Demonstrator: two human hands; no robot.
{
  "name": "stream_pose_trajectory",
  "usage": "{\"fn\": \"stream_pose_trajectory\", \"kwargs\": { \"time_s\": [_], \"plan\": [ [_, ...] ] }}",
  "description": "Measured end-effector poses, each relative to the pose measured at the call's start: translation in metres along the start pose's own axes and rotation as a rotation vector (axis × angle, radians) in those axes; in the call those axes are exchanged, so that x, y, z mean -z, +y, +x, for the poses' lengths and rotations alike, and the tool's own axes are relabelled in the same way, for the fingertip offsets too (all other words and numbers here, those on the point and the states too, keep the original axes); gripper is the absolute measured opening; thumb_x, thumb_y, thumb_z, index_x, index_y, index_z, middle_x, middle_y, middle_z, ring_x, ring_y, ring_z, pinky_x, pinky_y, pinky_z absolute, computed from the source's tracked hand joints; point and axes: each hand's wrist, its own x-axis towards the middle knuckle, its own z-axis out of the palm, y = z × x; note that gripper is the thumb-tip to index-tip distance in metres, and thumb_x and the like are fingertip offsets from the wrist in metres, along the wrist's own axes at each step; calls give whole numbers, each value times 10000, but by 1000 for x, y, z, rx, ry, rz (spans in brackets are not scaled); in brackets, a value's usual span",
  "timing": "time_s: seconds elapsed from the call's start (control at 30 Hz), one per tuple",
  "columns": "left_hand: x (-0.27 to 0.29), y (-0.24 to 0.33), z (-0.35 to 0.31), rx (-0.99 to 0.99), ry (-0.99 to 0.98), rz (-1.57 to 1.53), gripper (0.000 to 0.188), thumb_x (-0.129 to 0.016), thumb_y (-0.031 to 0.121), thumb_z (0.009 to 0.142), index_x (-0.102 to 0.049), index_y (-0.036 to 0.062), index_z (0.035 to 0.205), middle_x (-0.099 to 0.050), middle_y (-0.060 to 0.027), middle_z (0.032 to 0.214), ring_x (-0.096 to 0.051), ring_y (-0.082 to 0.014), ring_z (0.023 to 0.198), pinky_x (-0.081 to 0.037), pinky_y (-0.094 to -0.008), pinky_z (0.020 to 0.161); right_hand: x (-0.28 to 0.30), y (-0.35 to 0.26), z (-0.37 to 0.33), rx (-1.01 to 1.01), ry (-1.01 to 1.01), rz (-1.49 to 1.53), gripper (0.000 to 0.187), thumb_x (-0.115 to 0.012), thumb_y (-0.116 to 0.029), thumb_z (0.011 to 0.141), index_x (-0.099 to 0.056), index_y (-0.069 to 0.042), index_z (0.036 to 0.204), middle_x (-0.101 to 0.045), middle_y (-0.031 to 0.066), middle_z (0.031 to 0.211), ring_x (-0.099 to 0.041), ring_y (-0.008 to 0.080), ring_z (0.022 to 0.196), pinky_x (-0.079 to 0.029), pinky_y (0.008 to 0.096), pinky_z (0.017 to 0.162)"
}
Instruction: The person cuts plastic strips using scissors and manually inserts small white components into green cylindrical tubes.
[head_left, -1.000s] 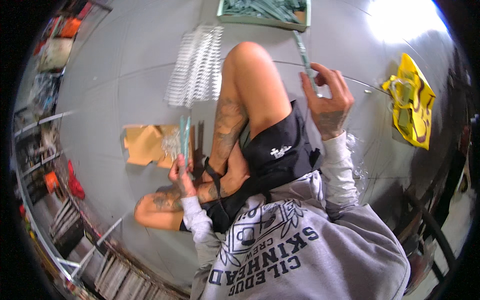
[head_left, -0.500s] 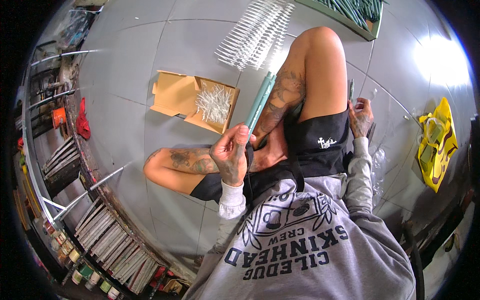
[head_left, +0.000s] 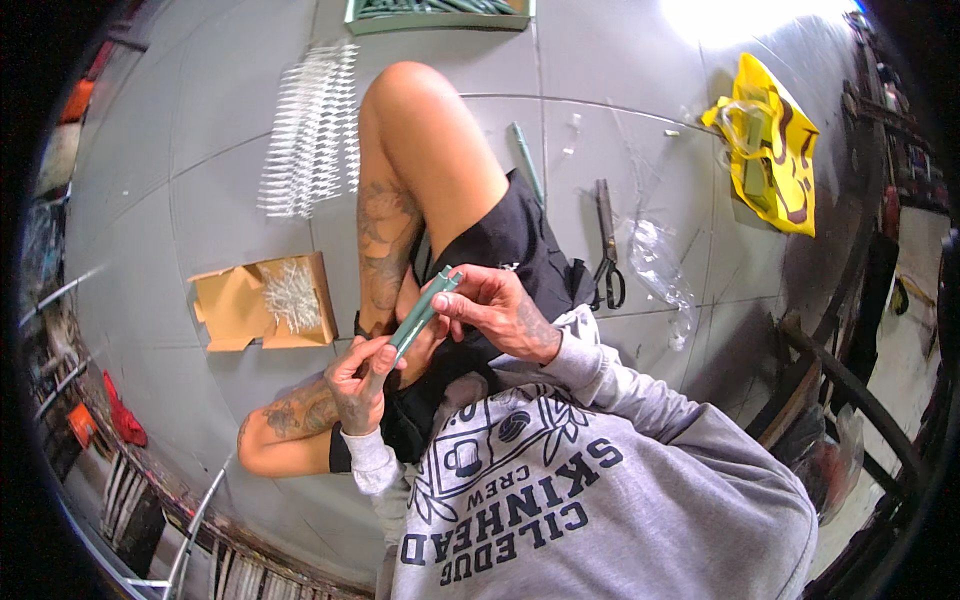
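A pair of slim green pen-like tubes [head_left: 420,318] is held slanted over my lap, side by side. My left hand [head_left: 362,385] grips their lower end between thumb and fingers. Up near the other end, my right hand [head_left: 500,310] pinches them with thumb and fingers. Beyond my left shin an open cardboard box [head_left: 228,305] contains a heap of thin white plastic pieces [head_left: 290,297]. Rows of spiky white plastic pieces [head_left: 310,140] lie on the floor farther off.
At the far edge stands a green-rimmed box [head_left: 440,23] full of green tubes. Right of my thigh lie one green tube [head_left: 527,165], black-handled scissors [head_left: 605,250] and clear plastic wrap [head_left: 660,270]. A yellow bag [head_left: 785,165] rests farther right; a red cloth [head_left: 124,408] lies left.
My right hand has come from the floor beside my right thigh to the green tubes. My left hand has lowered them toward my lap. The view has swung to the right.
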Motion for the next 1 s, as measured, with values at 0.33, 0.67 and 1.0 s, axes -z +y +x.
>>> {"fn": "stream_pose_trajectory", "kwargs": {
  "time_s": [0.33, 0.67, 1.0],
  "plan": [
    [31, -63, 60, 112, 334, 261, 439, -677, 417, 999, -766, -3, 1090, -766, -78, 975, -521, -43, 662, -403, -194, 604, 33, 5, -33, 95, 350, 202, 256, -683, -219, 1013, -684, 21, 1103, -743, 122, 1011, -701, 140, 783, -588, 274, 701],
    [55, -125, 78, 172, 302, 811, 456, -658, 453, 995, -770, 18, 1075, -741, -91, 796, -613, -174, 693, -490, -341, 676, 62, 25, -28, 5, 313, 476, 313, -728, -279, 974, -685, -5, 1118, -670, 63, 848, -658, 143, 692, -557, 289, 645],
    [40, -96, 76, 92, 275, 866, 441, -641, 396, 1009, -738, -1, 1177, -774, -144, 992, -697, -224, 869, -532, -357, 823, 67, 25, -19, 14, 218, 573, 223, -699, -163, 980, -669, -2, 1132, -730, 132, 928, -705, 183, 693, -601, 323, 669]
  ]
}}
